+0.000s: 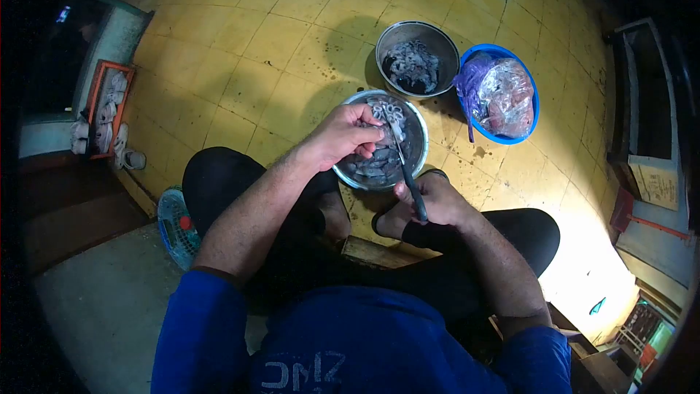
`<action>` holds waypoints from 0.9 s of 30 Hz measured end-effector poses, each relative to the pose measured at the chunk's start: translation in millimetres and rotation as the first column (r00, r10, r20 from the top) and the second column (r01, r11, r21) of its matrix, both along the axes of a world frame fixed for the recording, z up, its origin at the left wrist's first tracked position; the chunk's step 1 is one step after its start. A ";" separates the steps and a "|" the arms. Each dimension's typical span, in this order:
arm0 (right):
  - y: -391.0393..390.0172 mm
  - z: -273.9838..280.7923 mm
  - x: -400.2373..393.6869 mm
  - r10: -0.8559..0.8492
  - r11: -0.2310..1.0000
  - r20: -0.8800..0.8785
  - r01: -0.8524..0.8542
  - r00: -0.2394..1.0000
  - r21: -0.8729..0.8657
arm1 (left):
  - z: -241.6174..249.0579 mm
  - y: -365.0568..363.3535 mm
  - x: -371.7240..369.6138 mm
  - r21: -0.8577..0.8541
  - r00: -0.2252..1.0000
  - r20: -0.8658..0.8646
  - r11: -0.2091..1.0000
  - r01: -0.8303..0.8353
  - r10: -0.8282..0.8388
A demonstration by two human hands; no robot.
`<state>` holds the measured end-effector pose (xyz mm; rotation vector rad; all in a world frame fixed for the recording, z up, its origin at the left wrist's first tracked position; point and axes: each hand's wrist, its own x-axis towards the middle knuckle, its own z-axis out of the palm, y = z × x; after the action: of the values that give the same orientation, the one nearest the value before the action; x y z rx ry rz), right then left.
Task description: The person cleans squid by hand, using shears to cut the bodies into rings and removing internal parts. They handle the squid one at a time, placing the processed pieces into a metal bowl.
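My left hand [343, 137] is closed in a pinch on what looks like a squid, over the near side of a metal bowl [421, 128]. My right hand [443, 201] grips the black handle of a knife [413, 191]. Its narrow blade points up and away, beside my left fingertips. Inside the bowl lie pale, curled tentacles [394, 111] and darker squid bodies [375, 165]. The exact spot where the blade meets the squid is partly hidden by my fingers.
Beyond the bowl stands a metal pot [380, 58] holding greyish squid pieces in dark liquid. To its right, a blue basin [537, 106] contains plastic bags [507, 95]. A green basket-like object [175, 226] is by my left knee; shoes on an orange rack [102, 109] stand left.
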<state>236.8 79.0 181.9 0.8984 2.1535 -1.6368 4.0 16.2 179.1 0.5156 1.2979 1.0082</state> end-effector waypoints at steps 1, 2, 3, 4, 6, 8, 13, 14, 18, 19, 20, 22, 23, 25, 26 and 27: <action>0.6 3.2 -0.5 -0.008 0.999 0.057 0.011 0.998 -0.053 | -1.6 0.1 -1.1 0.000 1.000 0.000 1.000 0.000 0.000; 1.4 7.0 -1.4 -0.012 0.994 0.113 0.024 0.993 -0.104 | -3.3 0.0 -2.3 0.015 1.000 0.014 1.000 -0.019 0.018; 2.1 13.2 -2.5 -0.012 0.994 0.113 0.024 0.994 -0.104 | -3.3 0.0 -2.8 0.029 0.999 0.028 0.999 -0.037 0.037; 2.9 20.6 -3.9 -0.031 0.987 0.102 0.047 0.994 -0.153 | -3.4 0.0 -2.9 0.030 0.999 0.028 0.999 -0.037 0.036; 4.3 23.7 -4.6 -0.053 0.977 0.091 0.070 0.994 -0.201 | -0.6 0.7 -2.1 0.040 1.000 -0.005 0.999 -0.007 0.007; 4.7 19.9 -4.1 -0.037 0.978 0.063 0.050 0.997 -0.201 | 4.9 -1.2 4.8 0.013 0.998 -0.040 0.999 0.053 -0.052; 7.1 -0.7 0.8 -0.125 0.980 0.072 0.135 0.990 -0.149 | -2.3 0.2 6.9 0.036 0.995 0.050 0.996 -0.084 0.082; 7.8 -3.6 1.5 -0.194 0.955 0.081 0.207 0.978 -0.210 | -5.0 0.6 4.8 0.036 0.995 0.050 0.996 -0.084 0.082; 6.9 0.9 0.1 -0.128 0.969 0.046 0.135 0.991 -0.207 | -3.9 2.0 0.4 0.080 0.949 0.179 0.957 -0.279 0.261; 3.7 -0.3 -0.3 -0.092 0.987 -0.003 0.091 0.996 -0.134 | -2.8 1.9 0.8 0.077 0.936 0.196 0.947 -0.311 0.291; 1.1 -1.7 -0.7 -0.053 0.997 -0.049 0.050 0.997 -0.057 | -2.6 1.5 1.7 0.077 0.936 0.196 0.947 -0.312 0.292; -1.2 -6.3 -0.4 -0.024 0.999 -0.018 0.024 1.000 -0.021 | -2.2 0.6 5.1 0.110 0.945 0.167 0.947 -0.300 0.280; -1.9 -7.5 -0.5 0.004 1.000 0.013 -0.004 1.000 0.014 | -2.0 0.5 6.6 0.110 0.945 0.167 0.947 -0.300 0.280; -2.2 -4.8 -2.2 -0.022 1.000 0.010 0.022 1.000 -0.019 | -0.4 0.6 8.7 0.086 0.969 0.124 0.970 -0.227 0.216; -2.0 -4.0 -2.9 -0.047 0.998 0.006 0.048 0.999 -0.051 | -1.4 0.8 8.4 0.086 0.969 0.124 0.970 -0.227 0.216; -2.5 -5.3 -2.6 -0.047 0.998 0.006 0.048 0.999 -0.052 | -2.8 0.7 8.0 0.089 0.969 0.134 0.971 -0.222 0.209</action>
<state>234.2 76.5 176.6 0.9441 2.0913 -1.7028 12.0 16.9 176.2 0.3885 1.2134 1.2746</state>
